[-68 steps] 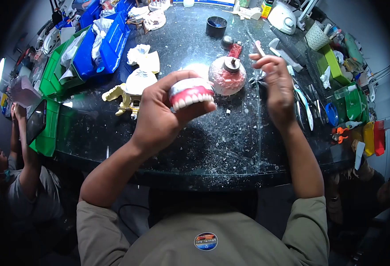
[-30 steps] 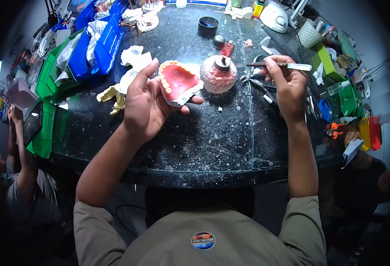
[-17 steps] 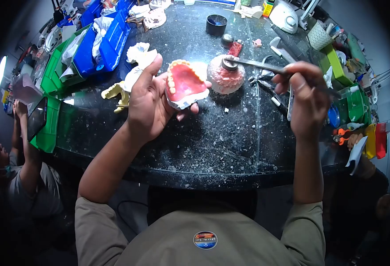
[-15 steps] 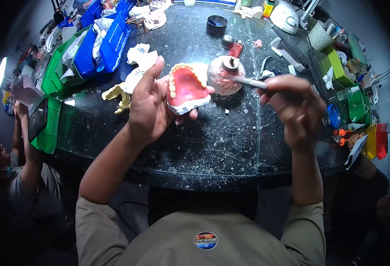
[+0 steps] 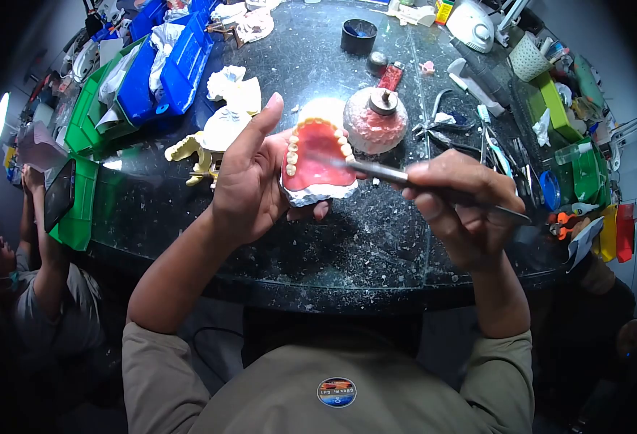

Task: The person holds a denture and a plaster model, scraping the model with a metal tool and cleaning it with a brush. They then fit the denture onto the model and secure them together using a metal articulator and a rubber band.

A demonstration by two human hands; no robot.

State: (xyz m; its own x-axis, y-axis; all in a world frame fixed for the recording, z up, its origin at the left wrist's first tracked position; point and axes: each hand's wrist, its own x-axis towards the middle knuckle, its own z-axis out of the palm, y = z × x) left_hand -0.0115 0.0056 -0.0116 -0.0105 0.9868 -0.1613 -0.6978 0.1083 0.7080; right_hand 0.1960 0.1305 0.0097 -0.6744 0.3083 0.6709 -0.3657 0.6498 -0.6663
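Observation:
My left hand point(image 5: 244, 173) is wrapped round a plaster dental cast point(image 5: 322, 194) that carries a pink wax denture base point(image 5: 309, 168) with a row of cream teeth. The palate side faces up toward me. In my right hand point(image 5: 470, 199) is a metal wax knife point(image 5: 387, 172), its handle sticking out past my palm. The blurred blade lies over the pink palate in this view. Just behind the cast stands a round burner point(image 5: 375, 129) crusted with pink wax, a metal wick holder on top.
Yellow and white plaster models point(image 5: 226, 124) lie to the left, beside blue point(image 5: 188, 69) and green bins. Pliers point(image 5: 443, 124) and several hand tools lie at right. A black cup point(image 5: 359, 37) and red lighter point(image 5: 390, 77) stand farther back. Other people point(image 5: 58, 304) sit at both sides.
The wax knife has moved left and toward me, from beside the burner to over the denture's palate. My left hand has shifted the cast slightly right and turned it more toward me.

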